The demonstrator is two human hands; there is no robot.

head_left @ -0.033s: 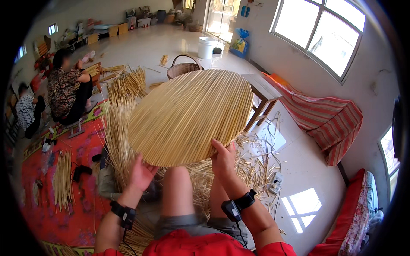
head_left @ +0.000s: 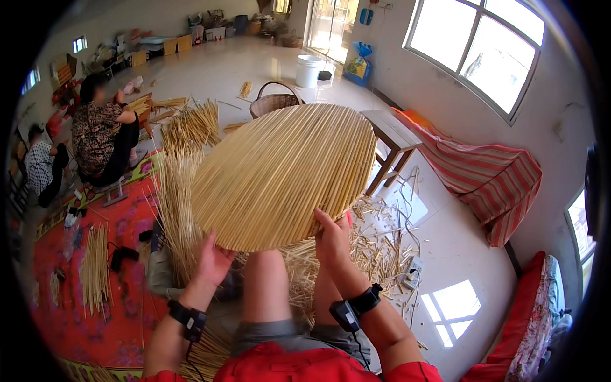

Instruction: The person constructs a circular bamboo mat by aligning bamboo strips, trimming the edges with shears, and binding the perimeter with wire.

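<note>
A large oval mat [head_left: 286, 175] of straw-coloured stalks laid side by side is tilted up above my knees. On its near right edge, my right hand [head_left: 333, 240] is closed, thumb on top and fingers underneath. My left hand [head_left: 214, 260] holds the near left edge, thumb up against the rim, with the other fingers partly hidden below. Both wrists wear black straps with small boxes. The mat's underside is out of sight.
Cut stalk bits [head_left: 382, 251] litter the floor on the right. Bundled stalks [head_left: 175, 210] stand at left beside a red patterned mat [head_left: 127, 280]. A wicker basket [head_left: 275, 103] and wooden bench [head_left: 398, 141] are beyond. Two people [head_left: 102, 130] sit at far left.
</note>
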